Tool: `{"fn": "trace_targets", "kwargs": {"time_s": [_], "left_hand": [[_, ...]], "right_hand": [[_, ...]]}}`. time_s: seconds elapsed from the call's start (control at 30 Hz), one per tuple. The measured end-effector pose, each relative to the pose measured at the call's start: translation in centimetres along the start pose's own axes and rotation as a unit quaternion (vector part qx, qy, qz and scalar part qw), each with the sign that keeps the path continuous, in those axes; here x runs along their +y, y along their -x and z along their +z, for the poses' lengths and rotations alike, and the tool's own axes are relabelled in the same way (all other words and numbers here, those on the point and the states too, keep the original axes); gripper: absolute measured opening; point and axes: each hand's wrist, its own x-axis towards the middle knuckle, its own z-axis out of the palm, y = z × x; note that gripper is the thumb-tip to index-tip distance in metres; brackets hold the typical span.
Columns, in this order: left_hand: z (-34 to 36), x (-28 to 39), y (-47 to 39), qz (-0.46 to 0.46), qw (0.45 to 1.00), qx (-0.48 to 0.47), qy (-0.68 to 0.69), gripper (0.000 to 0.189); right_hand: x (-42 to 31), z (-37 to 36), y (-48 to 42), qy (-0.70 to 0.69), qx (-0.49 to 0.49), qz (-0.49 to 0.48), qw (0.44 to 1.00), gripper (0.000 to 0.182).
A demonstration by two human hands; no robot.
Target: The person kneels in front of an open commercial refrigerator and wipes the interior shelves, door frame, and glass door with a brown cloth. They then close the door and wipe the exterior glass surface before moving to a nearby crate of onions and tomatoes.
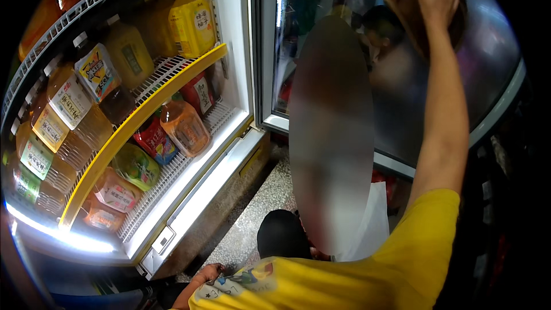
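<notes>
High on the glass door, my right hand lies over a brown cloth against the pane, its arm stretched out. Part of the cloth is hidden behind the hand. The glass reflects the cloth and a person. My left hand rests low, beside the base of the open drinks refrigerator. Its fingers look curled, but whether they hold anything is unclear. A dark-clothed knee shows between the two arms.
Bottled drinks stand on wire shelves, including a yellow bottle and an orange drink bottle. A yellow shelf strip fronts the middle shelf. Speckled flooring lies below. A blurred oval hides part of the door and a white sheet.
</notes>
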Motion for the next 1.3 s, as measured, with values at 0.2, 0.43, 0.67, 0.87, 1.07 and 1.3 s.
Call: {"fn": "trace_targets", "kwargs": {"time_s": [0.2,0.43,0.67,0.87,1.07,1.3], "left_hand": [[-0.8,1.5,1.3,0.010,1.000,0.005,-0.012,0.024],[-0.7,-0.3,1.5,-0.047,0.998,-0.029,0.034,0.031],[-1.3,-0.1,0.9,-0.053,0.997,-0.039,0.032,0.040],[-2.1,1.1,0.6,-0.062,0.997,-0.036,0.030,0.041],[-3.6,2.2,-0.7,-0.059,0.997,-0.043,0.013,0.042],[-3.7,2.3,-1.3,-0.069,0.996,-0.048,0.018,0.043]], "right_hand": [[-8.0,-2.8,17.5,-0.101,-0.164,-0.141,0.971,0.036],[-8.3,-4.6,29.3,-0.213,-0.259,-0.211,0.918,0.037],[11.4,-1.5,15.4,0.080,-0.065,0.102,0.989,0.048],[7.7,0.4,16.6,0.094,-0.038,0.211,0.972,0.043],[-4.0,-0.1,14.8,-0.172,-0.075,-0.158,0.969,0.033],[13.4,-0.6,10.4,0.093,0.034,0.103,0.990,0.038]]}}
